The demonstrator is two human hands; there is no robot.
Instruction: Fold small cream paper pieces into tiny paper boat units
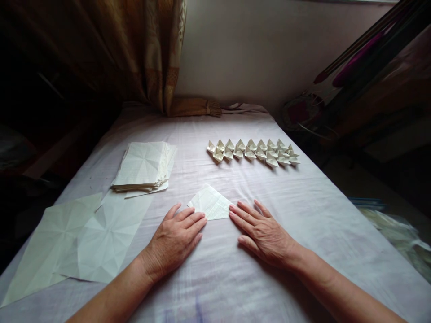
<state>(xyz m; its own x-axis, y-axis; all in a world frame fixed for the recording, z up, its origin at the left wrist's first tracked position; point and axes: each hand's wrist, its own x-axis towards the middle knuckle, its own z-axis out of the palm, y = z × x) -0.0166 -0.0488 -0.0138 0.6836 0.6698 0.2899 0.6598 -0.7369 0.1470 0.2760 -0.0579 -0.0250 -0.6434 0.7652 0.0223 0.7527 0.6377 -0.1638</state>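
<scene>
A folded piece of white paper [211,202] lies flat on the cloth between my hands, its point facing away from me. The fingertips of my left hand [180,237] rest on its left lower edge, palm down with the fingers stretched out. At the paper's right corner, my right hand [262,231] touches with its outstretched fingertips, the thumb apart. Neither hand grasps anything. Crease lines run across the paper's surface.
Behind to the right stand several small folded paper boats [251,151] in two rows. A stack of creased paper sheets [143,163] sits back left, and loose creased sheets [107,235] lie nearer me. A patterned curtain [164,54] hangs at the far edge.
</scene>
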